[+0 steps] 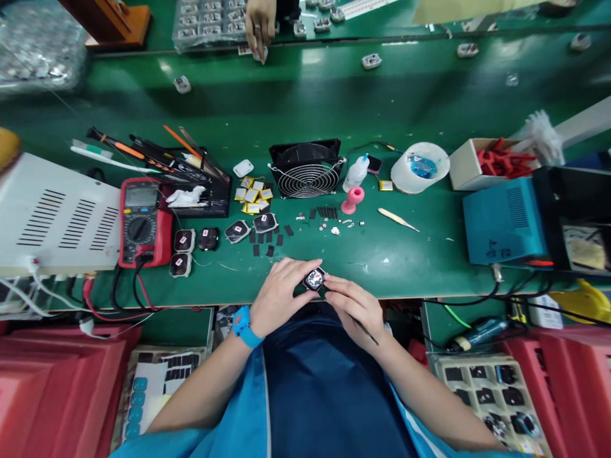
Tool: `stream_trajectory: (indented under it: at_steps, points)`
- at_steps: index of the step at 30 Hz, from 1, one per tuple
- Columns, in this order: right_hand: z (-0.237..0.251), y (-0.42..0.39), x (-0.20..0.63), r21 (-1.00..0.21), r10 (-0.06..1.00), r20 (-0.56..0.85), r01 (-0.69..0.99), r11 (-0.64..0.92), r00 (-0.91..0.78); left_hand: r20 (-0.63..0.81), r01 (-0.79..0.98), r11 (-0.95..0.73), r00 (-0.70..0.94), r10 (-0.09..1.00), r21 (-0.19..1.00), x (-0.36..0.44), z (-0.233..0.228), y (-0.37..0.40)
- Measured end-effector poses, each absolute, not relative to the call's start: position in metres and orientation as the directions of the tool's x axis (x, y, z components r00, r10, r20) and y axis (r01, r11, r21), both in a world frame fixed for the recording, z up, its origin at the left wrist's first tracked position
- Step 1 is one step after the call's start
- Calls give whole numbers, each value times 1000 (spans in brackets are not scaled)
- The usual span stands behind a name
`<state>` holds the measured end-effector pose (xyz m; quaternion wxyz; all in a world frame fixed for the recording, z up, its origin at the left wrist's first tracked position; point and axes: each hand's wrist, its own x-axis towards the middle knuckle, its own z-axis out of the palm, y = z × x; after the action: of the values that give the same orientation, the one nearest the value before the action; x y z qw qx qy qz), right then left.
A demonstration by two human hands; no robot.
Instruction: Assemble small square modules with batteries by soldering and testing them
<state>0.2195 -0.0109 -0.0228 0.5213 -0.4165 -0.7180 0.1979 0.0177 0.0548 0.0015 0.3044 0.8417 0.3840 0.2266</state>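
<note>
A small smartwatch body (314, 278) with a lit dial is held at the table's front edge, its screen facing up. My left hand (285, 292) is closed around its left side, thumb below and fingers above. From the right, the fingertips of my right hand (356, 305) touch the watch's edge. A slim dark tool (366, 332) lies in the right hand, its rear end sticking out below the palm; its front end is hidden. Farther up the table are small black pads (270, 250), watch housings (237, 231) and yellow-edged batteries (252, 194).
Behind the work stand a black fan (305, 168), a dropper bottle (356, 173) and a white tub (420, 168). A red multimeter (144, 219) is at left, a blue device (506, 219) at right. Across the table, another person's hand (260, 25) handles a small part.
</note>
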Motion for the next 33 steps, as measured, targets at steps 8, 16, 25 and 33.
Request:
stream_trajectory:
  at_steps: [8,16,25,33]
  points:
    - [-26,-10,215,-676,767,636,421,605,-81,157,506,-517,592,790,691,19,2,54]
    - [-21,-9,216,-765,820,572,339,547,-34,199,463,-524,584,787,715,17,0,54]
    - [-13,-6,217,-782,837,546,333,527,-42,247,473,-603,618,747,642,15,1,53]
    - [-13,-7,219,-817,862,507,311,486,-15,225,418,-727,763,606,545,6,3,67]
